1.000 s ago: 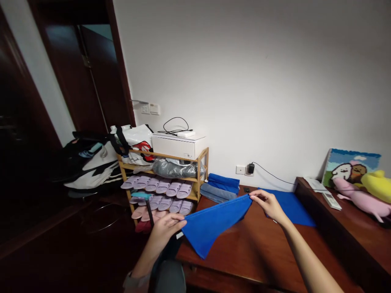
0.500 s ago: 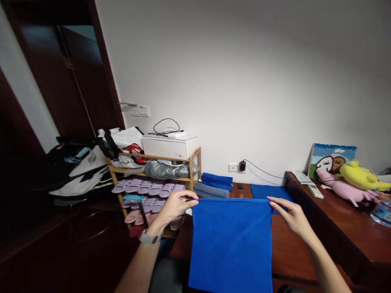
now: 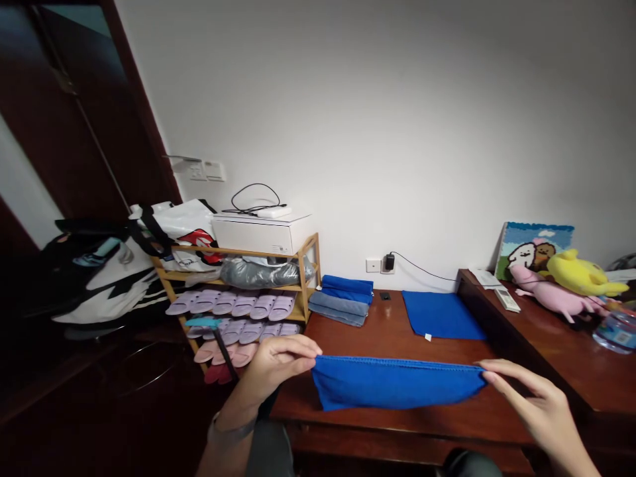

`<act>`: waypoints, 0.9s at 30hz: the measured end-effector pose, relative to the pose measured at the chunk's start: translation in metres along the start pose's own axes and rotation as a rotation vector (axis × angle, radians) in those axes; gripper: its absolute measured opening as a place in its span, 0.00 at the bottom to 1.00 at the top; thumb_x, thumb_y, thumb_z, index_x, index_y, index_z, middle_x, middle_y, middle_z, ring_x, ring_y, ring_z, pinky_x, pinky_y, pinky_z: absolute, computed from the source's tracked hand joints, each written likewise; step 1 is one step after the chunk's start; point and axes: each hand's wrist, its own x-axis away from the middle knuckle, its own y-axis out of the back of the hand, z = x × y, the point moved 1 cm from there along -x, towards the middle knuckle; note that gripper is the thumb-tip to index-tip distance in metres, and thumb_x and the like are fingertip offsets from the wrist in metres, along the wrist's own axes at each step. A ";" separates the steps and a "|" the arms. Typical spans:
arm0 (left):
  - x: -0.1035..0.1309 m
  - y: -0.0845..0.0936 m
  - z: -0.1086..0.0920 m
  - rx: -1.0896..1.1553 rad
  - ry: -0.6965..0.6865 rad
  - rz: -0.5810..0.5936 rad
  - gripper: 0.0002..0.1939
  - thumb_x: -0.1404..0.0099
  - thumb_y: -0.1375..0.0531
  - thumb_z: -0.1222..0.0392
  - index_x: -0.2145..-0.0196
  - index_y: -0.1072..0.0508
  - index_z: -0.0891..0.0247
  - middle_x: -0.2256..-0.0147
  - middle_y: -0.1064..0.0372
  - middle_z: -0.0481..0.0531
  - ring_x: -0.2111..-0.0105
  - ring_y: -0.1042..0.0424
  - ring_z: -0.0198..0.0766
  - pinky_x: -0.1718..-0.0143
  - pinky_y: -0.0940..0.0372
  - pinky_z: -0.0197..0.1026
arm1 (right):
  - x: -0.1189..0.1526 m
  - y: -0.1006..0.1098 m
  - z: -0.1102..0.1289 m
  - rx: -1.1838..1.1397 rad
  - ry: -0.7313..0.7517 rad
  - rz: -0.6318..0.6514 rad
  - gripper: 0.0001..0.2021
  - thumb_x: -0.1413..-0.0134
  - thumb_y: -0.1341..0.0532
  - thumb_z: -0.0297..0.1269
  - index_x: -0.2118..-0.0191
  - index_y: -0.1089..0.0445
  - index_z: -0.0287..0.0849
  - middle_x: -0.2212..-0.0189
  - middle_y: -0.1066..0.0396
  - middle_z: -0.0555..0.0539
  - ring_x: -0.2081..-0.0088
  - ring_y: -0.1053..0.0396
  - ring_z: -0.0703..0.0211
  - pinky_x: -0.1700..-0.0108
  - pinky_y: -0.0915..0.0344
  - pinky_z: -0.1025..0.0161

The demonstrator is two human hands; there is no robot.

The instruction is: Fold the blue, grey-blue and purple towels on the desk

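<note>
A blue towel [image 3: 392,385] is stretched between my two hands above the wooden table [image 3: 348,341]. My left hand [image 3: 283,364] pinches its upper left corner between thumb and fingertips. At the upper right corner, my right hand [image 3: 531,391] grips the edge the same way. The taut top edge shows a stitched hem, and the lower part hangs short of the table's front edge. Beyond it, another blue towel [image 3: 440,315] lies flat at the back right. Rolled or folded blue [image 3: 348,289] and grey [image 3: 340,308] towels sit together at the back left.
On the left stands a wooden shoe rack [image 3: 303,268] with purple and pink slippers [image 3: 243,305], a white box [image 3: 253,232] on top. A raised wooden surface [image 3: 561,351] at right holds plush toys [image 3: 586,271], a remote [image 3: 507,299] and a plastic bottle [image 3: 615,331].
Both hands have come lower and moved wider apart with the towel. It now hangs as a shorter strip over the table, and the flat blue towel behind shows in full. The view has shifted slightly.
</note>
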 end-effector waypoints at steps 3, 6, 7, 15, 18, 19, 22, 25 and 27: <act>-0.010 -0.005 0.008 -0.017 0.016 -0.080 0.16 0.48 0.22 0.43 0.75 0.15 0.57 0.63 0.16 0.59 0.60 0.18 0.51 0.58 0.20 0.50 | -0.005 -0.002 0.003 -0.022 0.019 -0.007 0.14 0.42 0.29 0.56 0.64 0.13 0.53 0.60 0.15 0.43 0.58 0.17 0.46 0.54 0.17 0.57; -0.029 -0.009 0.032 -0.008 0.063 -0.101 0.16 0.49 0.22 0.45 0.74 0.15 0.60 0.61 0.15 0.60 0.59 0.17 0.52 0.58 0.20 0.49 | -0.015 -0.018 -0.011 -0.059 -0.032 0.050 0.15 0.40 0.29 0.56 0.62 0.13 0.52 0.61 0.16 0.43 0.60 0.19 0.49 0.58 0.19 0.58; -0.037 -0.010 0.046 0.000 0.085 -0.099 0.17 0.49 0.22 0.45 0.72 0.14 0.61 0.60 0.15 0.61 0.59 0.17 0.51 0.58 0.20 0.48 | -0.018 -0.027 -0.022 -0.071 -0.065 0.076 0.16 0.40 0.30 0.57 0.61 0.14 0.51 0.61 0.16 0.43 0.60 0.19 0.49 0.57 0.19 0.58; -0.113 -0.038 0.219 -0.164 0.375 -0.115 0.21 0.50 0.25 0.46 0.65 0.14 0.65 0.62 0.14 0.62 0.58 0.15 0.53 0.51 0.22 0.51 | -0.041 -0.167 -0.178 -0.050 -0.311 0.209 0.32 0.43 0.40 0.72 0.60 0.18 0.45 0.56 0.16 0.37 0.53 0.19 0.42 0.46 0.23 0.47; -0.130 -0.057 0.273 -0.259 0.434 -0.137 0.14 0.49 0.25 0.50 0.72 0.17 0.63 0.67 0.15 0.60 0.59 0.15 0.54 0.51 0.22 0.52 | -0.042 -0.221 -0.226 0.077 -0.352 0.268 0.29 0.38 0.45 0.68 0.64 0.20 0.46 0.58 0.16 0.38 0.54 0.19 0.44 0.45 0.24 0.46; -0.133 -0.062 0.288 -0.296 0.449 -0.142 0.12 0.49 0.26 0.51 0.73 0.18 0.63 0.68 0.15 0.59 0.60 0.15 0.54 0.51 0.23 0.53 | -0.041 -0.235 -0.237 0.106 -0.364 0.284 0.27 0.37 0.45 0.65 0.65 0.21 0.47 0.59 0.16 0.39 0.53 0.19 0.44 0.44 0.25 0.47; -0.141 -0.072 0.324 -0.395 0.464 -0.142 0.07 0.45 0.28 0.55 0.73 0.18 0.61 0.68 0.15 0.57 0.59 0.15 0.52 0.52 0.23 0.50 | -0.037 -0.264 -0.263 0.173 -0.397 0.305 0.21 0.34 0.44 0.54 0.65 0.21 0.47 0.59 0.17 0.39 0.53 0.20 0.44 0.44 0.26 0.48; -0.149 -0.076 0.349 -0.477 0.426 -0.123 0.03 0.39 0.31 0.60 0.70 0.18 0.60 0.64 0.14 0.56 0.57 0.16 0.48 0.51 0.25 0.46 | -0.033 -0.278 -0.280 0.256 -0.423 0.322 0.19 0.32 0.48 0.44 0.61 0.19 0.46 0.56 0.18 0.38 0.51 0.21 0.46 0.43 0.27 0.50; -0.156 -0.079 0.360 -0.530 0.378 -0.110 0.04 0.35 0.34 0.63 0.67 0.17 0.60 0.61 0.14 0.56 0.56 0.16 0.46 0.49 0.26 0.45 | -0.034 -0.285 -0.289 0.310 -0.429 0.335 0.21 0.31 0.51 0.40 0.57 0.19 0.45 0.53 0.19 0.38 0.48 0.22 0.47 0.42 0.29 0.53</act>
